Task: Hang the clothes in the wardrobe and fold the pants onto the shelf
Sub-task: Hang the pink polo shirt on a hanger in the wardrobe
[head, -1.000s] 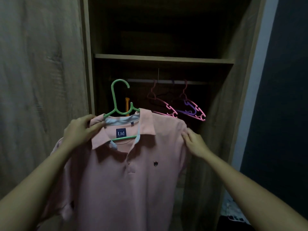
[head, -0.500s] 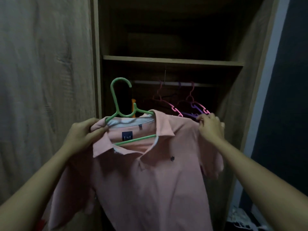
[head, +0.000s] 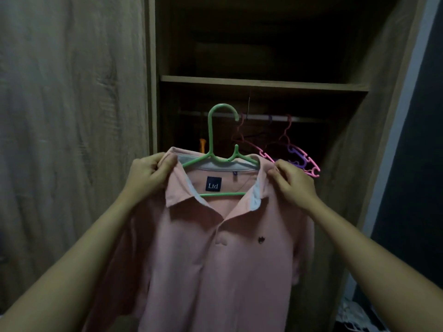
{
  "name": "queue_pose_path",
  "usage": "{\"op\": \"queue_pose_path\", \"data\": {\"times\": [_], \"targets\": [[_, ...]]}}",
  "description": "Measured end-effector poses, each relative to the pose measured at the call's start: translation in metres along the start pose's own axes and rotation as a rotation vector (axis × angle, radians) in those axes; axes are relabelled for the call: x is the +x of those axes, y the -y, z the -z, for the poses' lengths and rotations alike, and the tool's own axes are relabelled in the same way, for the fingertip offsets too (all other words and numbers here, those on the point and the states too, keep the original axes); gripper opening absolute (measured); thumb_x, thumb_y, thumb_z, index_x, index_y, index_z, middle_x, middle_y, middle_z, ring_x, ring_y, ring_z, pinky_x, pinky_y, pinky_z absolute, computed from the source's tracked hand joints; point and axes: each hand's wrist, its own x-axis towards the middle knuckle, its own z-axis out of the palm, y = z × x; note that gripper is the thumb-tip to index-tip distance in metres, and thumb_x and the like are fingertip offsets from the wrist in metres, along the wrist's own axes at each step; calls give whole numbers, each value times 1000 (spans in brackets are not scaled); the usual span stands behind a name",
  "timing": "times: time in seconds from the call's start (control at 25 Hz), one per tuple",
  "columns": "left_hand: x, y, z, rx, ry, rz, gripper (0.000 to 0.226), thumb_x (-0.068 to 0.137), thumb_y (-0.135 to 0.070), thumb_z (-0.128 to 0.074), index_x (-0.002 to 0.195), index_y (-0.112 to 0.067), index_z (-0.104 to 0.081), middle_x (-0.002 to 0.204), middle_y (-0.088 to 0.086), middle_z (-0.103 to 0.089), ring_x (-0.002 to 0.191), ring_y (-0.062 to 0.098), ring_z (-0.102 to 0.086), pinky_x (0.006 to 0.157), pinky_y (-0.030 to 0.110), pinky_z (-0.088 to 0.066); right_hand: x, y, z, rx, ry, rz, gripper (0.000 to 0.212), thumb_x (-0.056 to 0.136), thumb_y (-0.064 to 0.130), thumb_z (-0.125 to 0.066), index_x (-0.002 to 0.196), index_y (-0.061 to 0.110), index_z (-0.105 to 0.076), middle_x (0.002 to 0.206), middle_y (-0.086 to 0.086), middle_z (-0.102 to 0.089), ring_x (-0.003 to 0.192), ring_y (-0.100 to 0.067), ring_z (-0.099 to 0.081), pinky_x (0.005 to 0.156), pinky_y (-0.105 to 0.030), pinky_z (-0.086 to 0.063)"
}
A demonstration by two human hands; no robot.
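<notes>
Head view is showing a salmon-pink cotton polo shirt (head: 215, 248) sitting on a green plastic hanger (head: 217, 130) at centre frame, before the open wooden wardrobe (head: 378, 68). The left hand (head: 146, 178) is pinching the collar's edge with curled fingers, and the right hand (head: 294, 185) is gripping the opposite shoulder. The hook is not yet resting on the metal rail (head: 259, 116), where bare pink and purple hangers (head: 299, 159) are dangling. Hanging seems nearly done; the wooden shelf (head: 263, 83) above is showing no pants.
</notes>
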Motion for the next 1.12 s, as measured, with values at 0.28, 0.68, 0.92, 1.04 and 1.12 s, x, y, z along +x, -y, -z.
{"op": "queue_pose_path", "data": {"times": [0.28, 0.68, 0.92, 1.04, 1.12], "targets": [[-11, 30, 6, 293, 200, -100, 58, 77, -74, -36, 64, -19, -51, 50, -3, -47, 54, 26, -55, 50, 32, -37, -3, -18, -9, 176, 91, -83, 34, 75, 59, -47, 101, 37, -55, 91, 11, -64, 86, -13, -61, 80, -39, -49], [-10, 29, 5, 83, 229, -58, 20, 76, -62, -49, 66, -44, -53, 63, -16, -54, 55, 0, -48, 52, 23, -34, 9, 8, -17, 326, 157, -24, 22, 79, 40, -59, 92, 59, -58, 91, 29, -64, 90, 3, -59, 84, -33, -49], [-17, 64, 18, -14, 230, 158, 25, 67, -51, -69, 90, -43, -63, 89, -26, -67, 81, -11, -59, 76, 13, -45, 18, 3, -7, 241, -1, -112, 40, 71, 60, -52, 107, 44, -59, 97, 12, -71, 93, -13, -65, 82, -44, -52], [-42, 93, 14, -35, 378, 433, 45, 64, -50, -70, 96, -19, -68, 92, 4, -72, 84, 15, -64, 79, 37, -52, 26, 3, 3, 153, -48, -171, 42, 72, 56, -54, 109, 38, -62, 96, 9, -71, 90, -16, -65, 81, -42, -53], [-54, 104, 13, 48, 311, 460, 45, 67, -48, -68, 91, -10, -69, 90, 15, -71, 84, 24, -65, 74, 35, -50, 25, 0, 5, 85, -45, -178, 37, 77, 53, -55, 110, 38, -62, 99, 8, -71, 95, -17, -64, 82, -40, -52]]}}
